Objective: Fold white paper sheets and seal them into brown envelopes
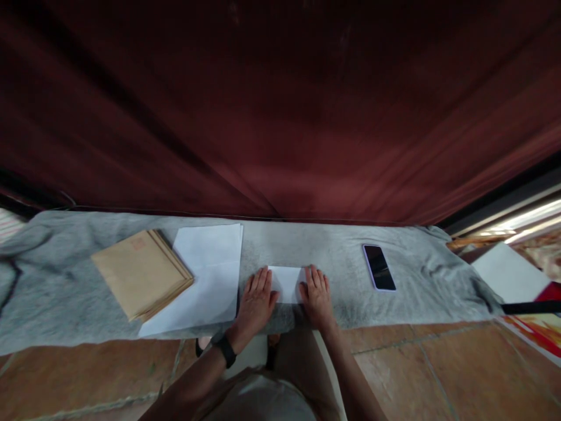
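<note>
Faintly, a reddish printed mark (139, 241) shows on the top brown envelope (118, 263) of the stack at the left, too small to read. The phone (380, 268), dark-screened in a pale purple case, shows no readable brand. The folded paper (287, 285) is plain white, a small oblong with crisp edges, its long side running left to right. It lies flat on the gray cloth-covered counter (337, 251), between the two hands. The left hand (258, 295) is open and flat, fingers extended, touching its left end; the right hand (316, 295), likewise open, rests on its right end. Larger white sheets (214, 263) lie beside the left hand, partly under the envelopes.
</note>
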A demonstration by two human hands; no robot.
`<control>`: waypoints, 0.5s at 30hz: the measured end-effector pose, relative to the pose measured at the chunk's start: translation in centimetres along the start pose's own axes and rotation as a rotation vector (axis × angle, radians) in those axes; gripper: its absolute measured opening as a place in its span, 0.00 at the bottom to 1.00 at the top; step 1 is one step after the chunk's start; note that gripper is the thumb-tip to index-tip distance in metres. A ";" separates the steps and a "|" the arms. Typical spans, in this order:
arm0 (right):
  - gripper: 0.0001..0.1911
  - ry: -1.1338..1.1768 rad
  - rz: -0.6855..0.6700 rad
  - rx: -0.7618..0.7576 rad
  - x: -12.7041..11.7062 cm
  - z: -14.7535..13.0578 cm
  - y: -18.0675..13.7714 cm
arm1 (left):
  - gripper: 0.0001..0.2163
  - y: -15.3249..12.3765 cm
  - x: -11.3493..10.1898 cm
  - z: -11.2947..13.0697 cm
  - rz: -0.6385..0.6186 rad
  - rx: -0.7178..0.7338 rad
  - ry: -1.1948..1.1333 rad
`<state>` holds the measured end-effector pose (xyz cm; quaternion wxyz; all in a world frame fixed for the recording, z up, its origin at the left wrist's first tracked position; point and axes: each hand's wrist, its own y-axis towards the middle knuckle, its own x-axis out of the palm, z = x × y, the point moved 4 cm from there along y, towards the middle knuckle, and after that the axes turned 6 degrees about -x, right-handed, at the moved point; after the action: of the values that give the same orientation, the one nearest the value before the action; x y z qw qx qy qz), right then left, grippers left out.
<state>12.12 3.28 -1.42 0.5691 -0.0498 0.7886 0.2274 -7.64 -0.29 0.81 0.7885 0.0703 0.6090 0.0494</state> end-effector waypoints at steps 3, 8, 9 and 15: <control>0.25 0.050 -0.045 -0.017 -0.6 0.7 1.9 | 0.25 1.8 -0.6 -0.2 -0.041 -0.028 -0.056; 0.23 0.050 -0.169 -0.022 -1.3 1.5 4.9 | 0.26 4.8 -1.4 -0.3 -0.165 -0.038 -0.117; 0.22 0.062 -0.186 -0.009 -1.4 1.6 5.4 | 0.25 5.3 -1.5 -0.4 -0.186 -0.043 -0.132; 0.11 0.232 -0.230 -0.027 -2.8 1.4 7.7 | 0.10 7.4 -2.7 -0.6 -0.197 -0.017 -0.188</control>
<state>11.78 10.23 3.15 0.4959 -0.1733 0.8349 0.1643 -8.89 6.56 4.46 0.8435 0.0078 0.5362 -0.0301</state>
